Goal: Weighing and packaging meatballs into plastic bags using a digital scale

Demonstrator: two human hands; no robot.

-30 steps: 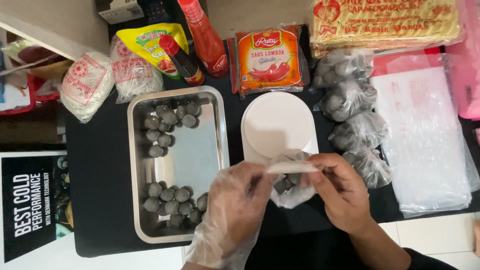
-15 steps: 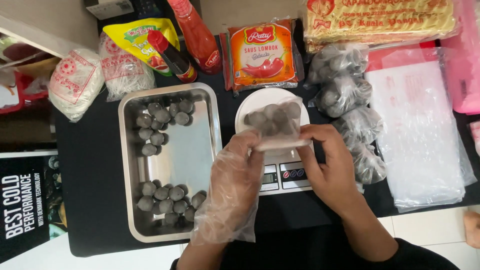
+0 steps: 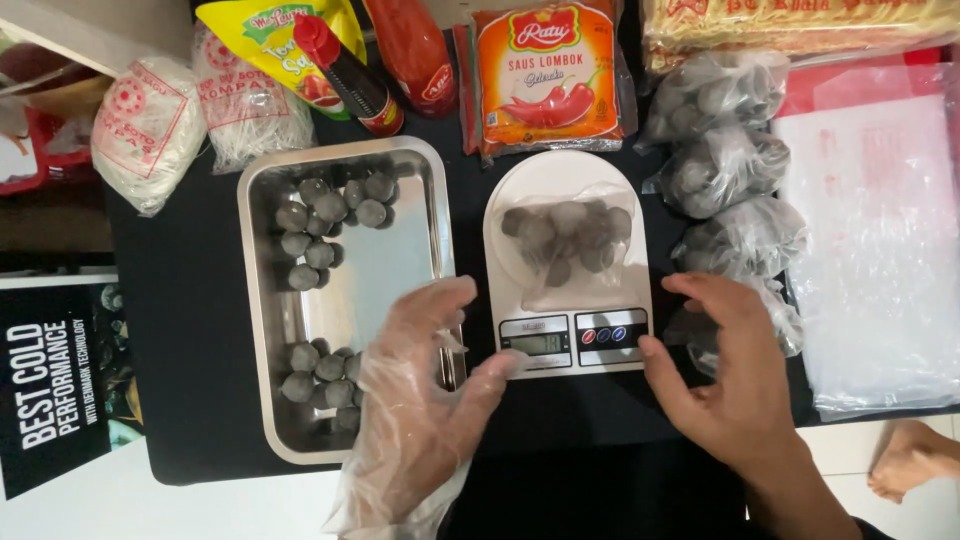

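Meatball bag [image 3: 566,240] sits on white scale [image 3: 568,345], frame centre; gloved left hand [image 3: 420,400] and bare right hand [image 3: 735,375] flank it, both spread, empty.

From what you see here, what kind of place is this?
Probably a small home food-packing table: a kitchen scale holding a bag of meatballs, a steel tray of more, and sauce packets behind.

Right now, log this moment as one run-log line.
left hand: gloved, open, over metal tray | right hand: bare, open, beside kitchen scale | bag of meatballs: on scale
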